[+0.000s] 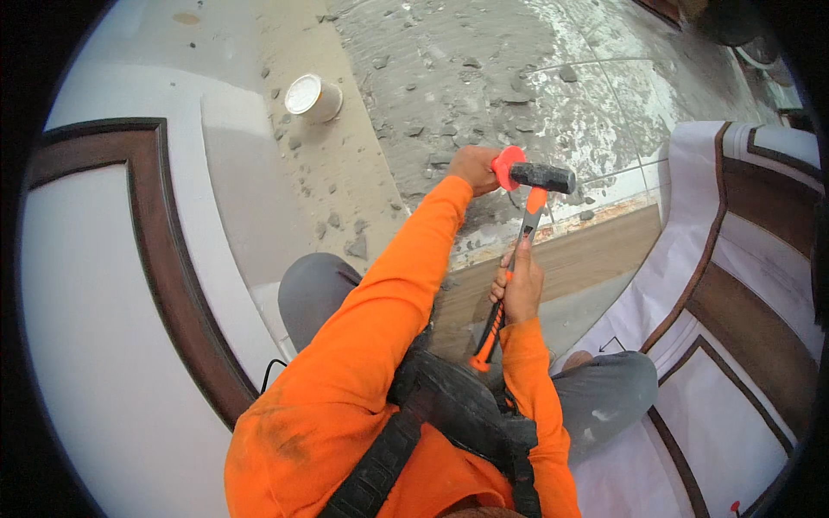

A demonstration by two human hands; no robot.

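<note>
My left hand (474, 168) is closed around a tool, most likely a chisel, with a round red hand guard (507, 167); its shaft and tip are hidden by my hand. My right hand (522, 287) grips a club hammer (529, 223) with a grey, black and orange handle. The dark hammer head (553, 179) overlaps the guard in view, right at the struck end of the chisel; whether they touch I cannot tell. Beneath my left hand lies a floor partly coated in grey mortar (449, 69), strewn with broken chips.
A white tub (314, 98) stands on the dusty strip at the upper left. Pale tiles (635, 86) show at the upper right. A wood-look plank (570, 259) lies before my knees. White panels with brown trim (164, 233) flank me on the left, printed sheeting (725, 345) on the right.
</note>
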